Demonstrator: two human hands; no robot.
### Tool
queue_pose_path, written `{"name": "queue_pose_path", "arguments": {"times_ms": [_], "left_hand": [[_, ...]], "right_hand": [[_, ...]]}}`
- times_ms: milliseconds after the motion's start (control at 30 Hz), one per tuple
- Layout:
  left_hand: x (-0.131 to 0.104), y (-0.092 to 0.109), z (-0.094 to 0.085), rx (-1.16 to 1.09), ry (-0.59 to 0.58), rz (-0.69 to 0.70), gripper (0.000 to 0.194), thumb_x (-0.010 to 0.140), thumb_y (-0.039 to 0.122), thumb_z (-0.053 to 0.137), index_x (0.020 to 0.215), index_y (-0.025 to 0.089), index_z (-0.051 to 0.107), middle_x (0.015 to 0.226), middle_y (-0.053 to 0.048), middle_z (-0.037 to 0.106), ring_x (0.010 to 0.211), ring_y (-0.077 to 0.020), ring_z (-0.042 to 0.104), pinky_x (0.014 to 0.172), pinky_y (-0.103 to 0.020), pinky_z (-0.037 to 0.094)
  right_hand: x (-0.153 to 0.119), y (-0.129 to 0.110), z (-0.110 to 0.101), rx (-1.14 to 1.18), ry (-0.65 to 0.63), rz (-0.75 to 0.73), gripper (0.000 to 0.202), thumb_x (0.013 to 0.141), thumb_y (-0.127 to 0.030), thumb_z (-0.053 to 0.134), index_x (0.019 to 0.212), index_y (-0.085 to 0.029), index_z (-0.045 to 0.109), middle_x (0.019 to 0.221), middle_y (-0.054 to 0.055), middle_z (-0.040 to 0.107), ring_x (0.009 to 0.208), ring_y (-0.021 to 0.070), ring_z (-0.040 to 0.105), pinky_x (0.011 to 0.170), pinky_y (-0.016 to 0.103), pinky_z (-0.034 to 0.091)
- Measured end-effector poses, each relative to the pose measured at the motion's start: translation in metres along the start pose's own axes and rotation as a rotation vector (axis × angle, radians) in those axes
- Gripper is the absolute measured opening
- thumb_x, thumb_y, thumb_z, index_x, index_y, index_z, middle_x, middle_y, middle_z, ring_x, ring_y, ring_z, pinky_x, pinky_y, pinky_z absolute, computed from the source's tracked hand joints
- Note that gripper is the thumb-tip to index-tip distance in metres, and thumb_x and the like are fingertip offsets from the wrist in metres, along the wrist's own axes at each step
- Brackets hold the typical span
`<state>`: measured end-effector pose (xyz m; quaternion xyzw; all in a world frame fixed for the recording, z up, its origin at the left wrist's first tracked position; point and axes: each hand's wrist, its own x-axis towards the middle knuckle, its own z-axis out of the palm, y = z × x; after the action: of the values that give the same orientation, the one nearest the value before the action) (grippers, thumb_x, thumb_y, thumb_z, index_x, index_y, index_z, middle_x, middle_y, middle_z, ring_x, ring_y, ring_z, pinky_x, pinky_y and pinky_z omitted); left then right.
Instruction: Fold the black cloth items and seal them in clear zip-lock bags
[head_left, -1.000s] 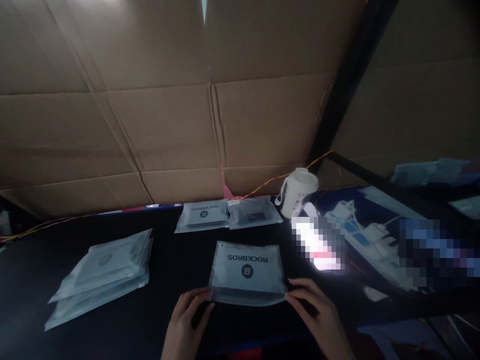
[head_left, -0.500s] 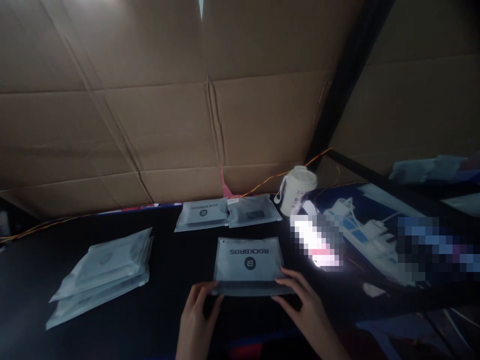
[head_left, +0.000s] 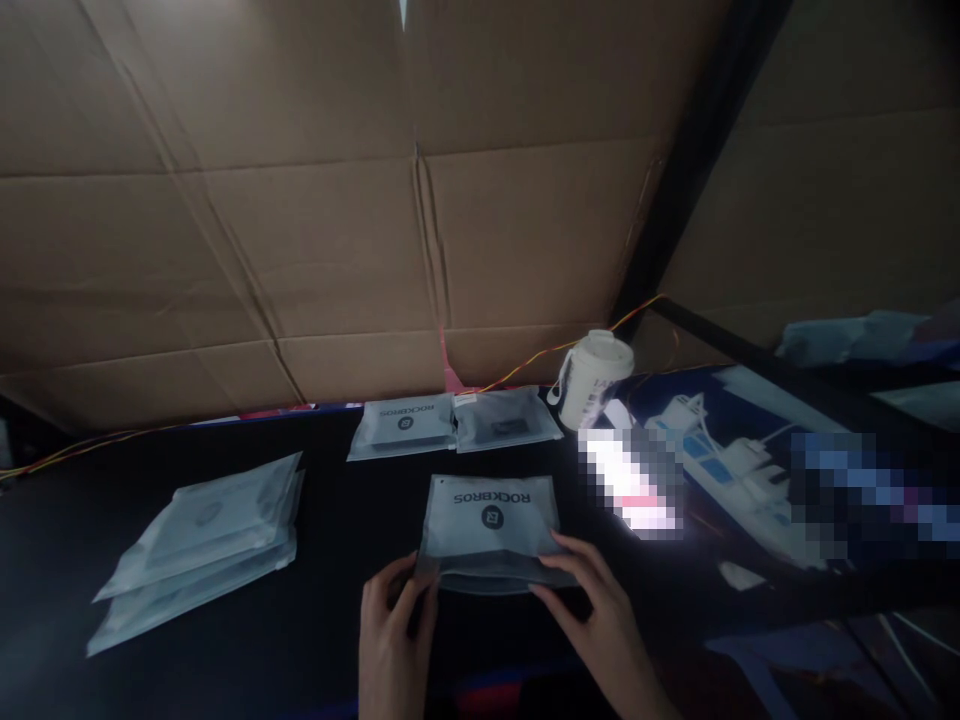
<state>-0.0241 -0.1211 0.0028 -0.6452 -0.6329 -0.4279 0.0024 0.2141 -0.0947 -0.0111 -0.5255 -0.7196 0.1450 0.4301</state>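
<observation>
A frosted pouch [head_left: 491, 520] with upside-down ROCKBROS lettering lies in front of me on the black table [head_left: 330, 600]. Its near edge bulges and seems slightly parted. My left hand [head_left: 397, 620] pinches the near left corner of that pouch. At the near right corner, the fingers and thumb of my right hand [head_left: 592, 600] grip the edge. Behind it lie two more pouches side by side, a printed one [head_left: 405, 425] and a plainer one [head_left: 504, 420] with a dark item inside. Several pouches are stacked [head_left: 202, 540] on the left.
A white lidded cup [head_left: 595, 380] stands at the back right, near a bright pixelated patch. Beyond it are a white and blue object [head_left: 720, 465] and a black rail [head_left: 750, 350]. A cardboard wall [head_left: 337, 250] rises behind, with a red-yellow wire along its foot.
The pouch in my hands has shifted slightly left, and its near edge now bows and wrinkles. My left hand's fingers have moved up and closer around the corner.
</observation>
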Motion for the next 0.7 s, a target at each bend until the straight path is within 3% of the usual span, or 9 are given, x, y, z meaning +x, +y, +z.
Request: {"name": "queue_pose_path", "arguments": {"times_ms": [267, 367, 433, 567, 700], "left_hand": [[0.004, 0.019, -0.005, -0.102, 0.084, 0.058, 0.007, 0.090, 0.018, 0.053, 0.094, 0.021, 0.057, 0.110, -0.008, 0.056, 0.100, -0.0210, 0.059, 0.084, -0.037, 0.053], [0.005, 0.024, -0.003, -0.173, 0.108, 0.086, 0.010, 0.090, 0.014, 0.050, 0.096, 0.021, 0.054, 0.107, -0.007, 0.059, 0.100, -0.0197, 0.060, 0.082, -0.035, 0.053], [0.005, 0.027, -0.001, -0.198, 0.106, 0.095, 0.011, 0.090, 0.013, 0.049, 0.098, 0.021, 0.053, 0.105, -0.007, 0.060, 0.099, -0.0194, 0.061, 0.081, -0.034, 0.053], [0.004, 0.029, 0.001, -0.212, 0.090, 0.084, 0.012, 0.091, 0.013, 0.049, 0.099, 0.020, 0.054, 0.103, -0.007, 0.061, 0.097, -0.0193, 0.062, 0.082, -0.035, 0.053], [0.005, 0.031, 0.000, -0.234, 0.085, 0.088, 0.012, 0.091, 0.013, 0.049, 0.099, 0.020, 0.054, 0.100, -0.006, 0.062, 0.095, -0.0183, 0.062, 0.080, -0.033, 0.053]], "right_hand": [[0.001, -0.022, -0.005, -0.026, 0.101, 0.054, 0.020, 0.083, -0.030, 0.063, 0.102, -0.024, 0.063, 0.114, 0.009, 0.061, 0.103, 0.0237, 0.063, 0.085, 0.039, 0.056], [0.000, -0.041, -0.011, -0.041, 0.230, -0.011, 0.019, 0.082, -0.026, 0.064, 0.101, -0.023, 0.063, 0.115, 0.010, 0.061, 0.106, 0.0258, 0.062, 0.086, 0.043, 0.055], [0.001, -0.057, -0.014, 0.009, 0.250, -0.101, 0.016, 0.082, -0.020, 0.064, 0.097, -0.024, 0.063, 0.106, 0.008, 0.064, 0.101, 0.0241, 0.064, 0.085, 0.041, 0.056], [0.008, -0.080, -0.014, 0.151, 0.018, -0.241, 0.022, 0.084, -0.012, 0.057, 0.101, -0.025, 0.064, 0.094, 0.003, 0.069, 0.093, 0.0178, 0.067, 0.079, 0.028, 0.058], [0.021, -0.082, -0.009, 0.087, -0.140, -0.236, 0.032, 0.090, -0.009, 0.044, 0.114, -0.024, 0.060, 0.105, 0.004, 0.069, 0.100, 0.0163, 0.065, 0.087, 0.029, 0.056]]}}
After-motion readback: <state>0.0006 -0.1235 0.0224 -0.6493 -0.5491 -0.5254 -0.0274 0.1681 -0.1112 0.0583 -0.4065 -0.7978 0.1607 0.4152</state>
